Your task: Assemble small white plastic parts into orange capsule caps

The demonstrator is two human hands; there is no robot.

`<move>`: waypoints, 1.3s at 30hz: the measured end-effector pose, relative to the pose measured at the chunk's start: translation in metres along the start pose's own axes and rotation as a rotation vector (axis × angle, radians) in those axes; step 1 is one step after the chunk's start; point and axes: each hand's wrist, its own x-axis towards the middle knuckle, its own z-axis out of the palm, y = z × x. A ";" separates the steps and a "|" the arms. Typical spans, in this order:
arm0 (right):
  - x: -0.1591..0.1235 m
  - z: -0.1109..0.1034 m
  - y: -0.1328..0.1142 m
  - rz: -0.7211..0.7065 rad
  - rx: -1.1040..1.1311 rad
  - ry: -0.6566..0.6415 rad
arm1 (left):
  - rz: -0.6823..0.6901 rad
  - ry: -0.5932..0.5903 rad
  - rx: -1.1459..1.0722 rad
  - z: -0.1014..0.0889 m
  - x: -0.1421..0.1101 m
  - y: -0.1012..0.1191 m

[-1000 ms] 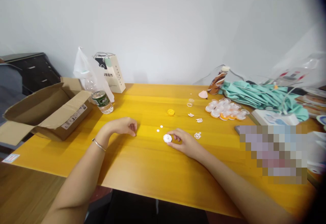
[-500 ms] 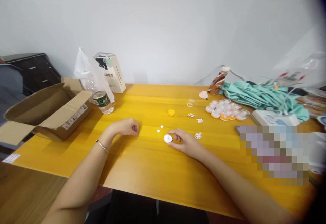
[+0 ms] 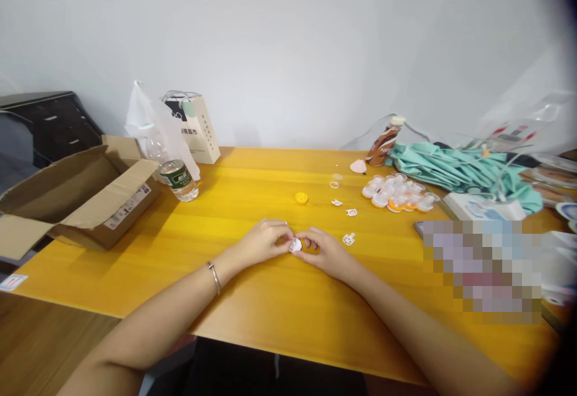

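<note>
My right hand (image 3: pixel 325 250) pinches a small white round plastic piece (image 3: pixel 296 245) by its right side, just above the yellow-brown table (image 3: pixel 252 306). My left hand (image 3: pixel 267 241) is closed at the same piece's left side, its thumb and fingers on it and covering part of it. A tiny white disc (image 3: pixel 285 223) peeks out beyond the left knuckles. Past both hands sits a yellow round part (image 3: pixel 302 198). White cut-out plastic pieces lie to the right: one (image 3: pixel 348 239) near my right hand, two others (image 3: pixel 351 212) farther back.
Clear domed pieces with orange and white bases (image 3: pixel 399 193) cluster at the right, before a brown drink bottle (image 3: pixel 385 141) and green cloth (image 3: pixel 464 170). An open cardboard box (image 3: pixel 130 201), a water bottle (image 3: pixel 179 179) and a paper bag (image 3: pixel 202 131) stand at the left.
My left hand has moved right, from the bare table to the white round piece. My right hand keeps its hold at nearly the same spot. The view has shifted slightly.
</note>
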 end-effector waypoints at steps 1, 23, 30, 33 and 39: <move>0.000 0.000 0.000 -0.001 0.001 0.002 | 0.001 0.009 0.009 0.004 0.001 0.000; 0.000 0.002 -0.001 -0.003 -0.022 0.038 | 0.157 0.011 0.123 0.005 -0.004 -0.009; 0.000 0.001 -0.001 -0.008 -0.027 0.049 | 0.201 0.038 0.140 0.003 -0.006 -0.010; 0.000 0.001 -0.003 -0.004 -0.026 0.048 | 0.148 0.057 0.049 0.002 -0.006 -0.010; -0.001 0.001 -0.002 0.015 0.006 0.054 | 0.048 0.017 -0.165 0.002 -0.006 -0.010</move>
